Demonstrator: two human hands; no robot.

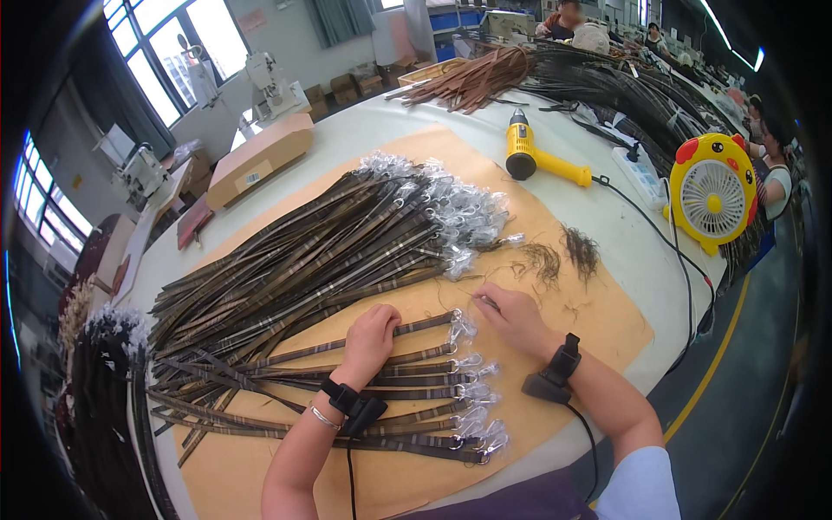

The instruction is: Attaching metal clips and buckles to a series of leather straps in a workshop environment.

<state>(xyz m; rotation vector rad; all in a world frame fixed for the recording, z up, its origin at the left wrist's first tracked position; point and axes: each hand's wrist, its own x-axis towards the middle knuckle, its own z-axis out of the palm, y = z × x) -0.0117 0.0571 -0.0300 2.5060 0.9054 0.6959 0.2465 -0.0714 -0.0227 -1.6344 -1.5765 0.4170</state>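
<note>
2 hands (442, 329) on striped straps (407, 368), yellow heat gun (536, 156) and fan (714, 195) beyond.

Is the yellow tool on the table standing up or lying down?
Lying down. The yellow tool rests flat on its side on the white table, its dark nozzle toward the far side and its cord trailing off to the right.

a yellow heat gun (530, 156) lies on the white table (364, 130), nozzle end toward the far side, its black cord (667, 247) running off toward the near right edge. a white power strip (640, 173) sits just beside it. a yellow chick-shaped desk fan (713, 192) stands at the right table edge. a flat cardboard box (260, 158) rests at the far left. brown straps (472, 80) are heaped at the far end, with dark straps (624, 95) piled beside them. two small tufts of loose thread (563, 256) lie on the tan paper sheet (598, 321). sewing machines (143, 178) stand by the windows (173, 52).
</note>
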